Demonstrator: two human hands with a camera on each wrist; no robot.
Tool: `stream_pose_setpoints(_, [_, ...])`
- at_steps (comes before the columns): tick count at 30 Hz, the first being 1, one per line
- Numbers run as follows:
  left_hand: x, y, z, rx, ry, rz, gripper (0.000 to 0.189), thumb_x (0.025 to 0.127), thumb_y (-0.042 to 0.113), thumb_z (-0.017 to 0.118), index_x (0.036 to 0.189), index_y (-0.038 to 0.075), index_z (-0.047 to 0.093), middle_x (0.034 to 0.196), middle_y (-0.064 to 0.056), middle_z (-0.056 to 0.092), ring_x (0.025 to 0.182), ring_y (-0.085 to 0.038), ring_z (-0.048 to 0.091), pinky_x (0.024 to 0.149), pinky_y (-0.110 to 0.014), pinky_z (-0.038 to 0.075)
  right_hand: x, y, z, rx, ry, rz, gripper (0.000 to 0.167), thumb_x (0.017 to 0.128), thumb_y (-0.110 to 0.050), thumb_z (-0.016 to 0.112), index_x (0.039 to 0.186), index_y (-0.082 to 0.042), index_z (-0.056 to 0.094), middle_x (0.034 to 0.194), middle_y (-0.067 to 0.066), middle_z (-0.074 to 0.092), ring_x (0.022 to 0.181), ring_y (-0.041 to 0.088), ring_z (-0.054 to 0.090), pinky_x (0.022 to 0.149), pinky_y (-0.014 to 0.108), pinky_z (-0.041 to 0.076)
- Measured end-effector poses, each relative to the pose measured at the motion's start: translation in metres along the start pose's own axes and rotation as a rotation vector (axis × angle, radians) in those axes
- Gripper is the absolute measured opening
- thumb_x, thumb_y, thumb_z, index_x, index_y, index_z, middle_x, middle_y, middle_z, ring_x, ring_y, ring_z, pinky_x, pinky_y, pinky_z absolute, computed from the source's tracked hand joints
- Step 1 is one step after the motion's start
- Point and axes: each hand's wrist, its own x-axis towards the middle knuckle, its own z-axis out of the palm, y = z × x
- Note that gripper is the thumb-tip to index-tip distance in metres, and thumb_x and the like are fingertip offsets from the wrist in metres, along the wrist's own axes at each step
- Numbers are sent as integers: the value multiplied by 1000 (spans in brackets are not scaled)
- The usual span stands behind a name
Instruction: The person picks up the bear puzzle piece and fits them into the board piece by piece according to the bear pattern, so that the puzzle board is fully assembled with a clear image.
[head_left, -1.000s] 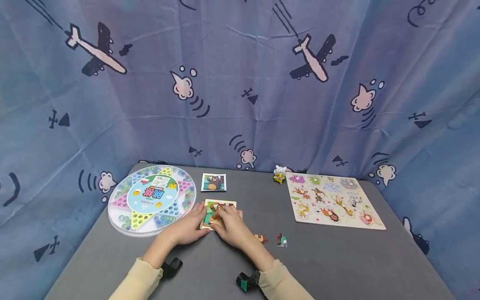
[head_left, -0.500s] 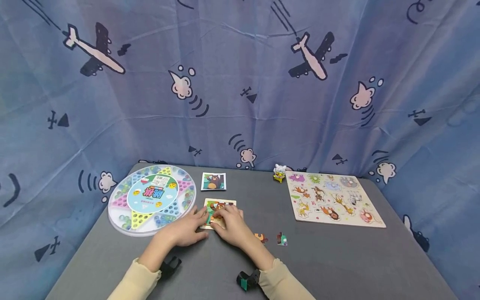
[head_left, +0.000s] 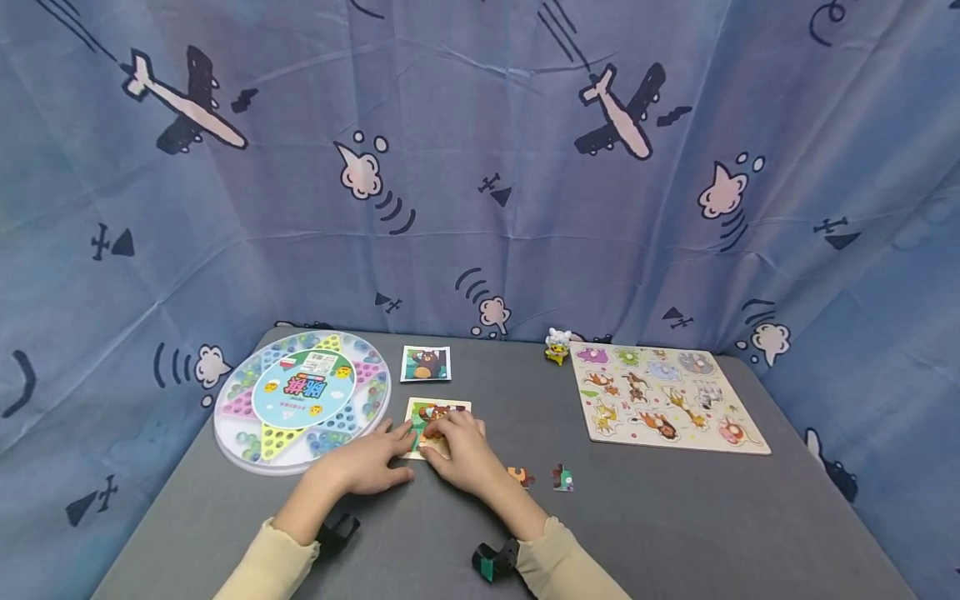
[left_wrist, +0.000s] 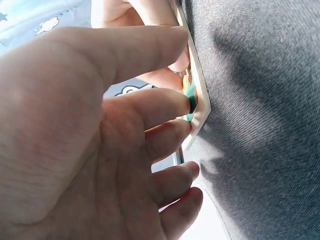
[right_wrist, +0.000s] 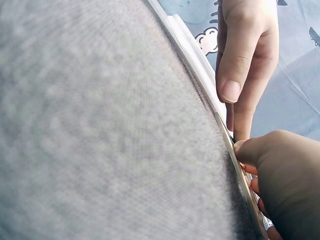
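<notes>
A small framed jigsaw puzzle (head_left: 417, 417) with a brown bear on a green ground lies flat on the grey table, partly covered by both hands. My left hand (head_left: 367, 461) rests its fingertips on the puzzle's left side, fingers loosely extended and thumb spread away. Over the right part of the puzzle, my right hand (head_left: 463, 454) bends its fingers and thumb down onto the surface. Whether it pinches a puzzle piece there is hidden. Two loose puzzle pieces lie right of that wrist, one orange and brown (head_left: 521, 477), the other green and brown (head_left: 563, 478).
Behind the puzzle is a bear picture card (head_left: 426, 364). A round Chinese checkers set (head_left: 240, 437) stands at the left. A wooden animal peg board (head_left: 705, 444) lies at the right, with a small white and yellow figurine (head_left: 557, 346) beside it. A blue curtain (head_left: 450, 167) hangs behind.
My left hand has drawn slightly back and left on the puzzle, its thumb leaving the lower edge. My right hand keeps nearly the same place.
</notes>
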Motion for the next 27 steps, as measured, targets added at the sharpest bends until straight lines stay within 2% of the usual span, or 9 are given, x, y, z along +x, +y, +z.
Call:
stream_pose_setpoints(11, [2,3,3,29,26,-16,62,101,29,72,153,0,55,167,-20,41,156,-51,29,125,-63,32,0,-1,0,15,-17,16,17,96,-28,80,109,-18,78,109,0,70,106,21,59,88,40,40])
stream_pose_setpoints(20, [5,6,9,62,40,-52,61,102,31,70,154,3,54,167,-17,42,156,-45,33,125,-60,33,1,-1,2,-6,-2,18,9,97,-17,77,105,-16,77,104,0,69,103,21,59,89,44,42])
stream_pose_setpoints(27, [4,6,9,53,33,-42,65,102,32,70,155,-1,52,168,-20,40,156,-46,32,126,-59,33,1,-1,2,4,15,20,8,96,-16,78,104,-16,77,102,0,68,102,21,59,87,43,42])
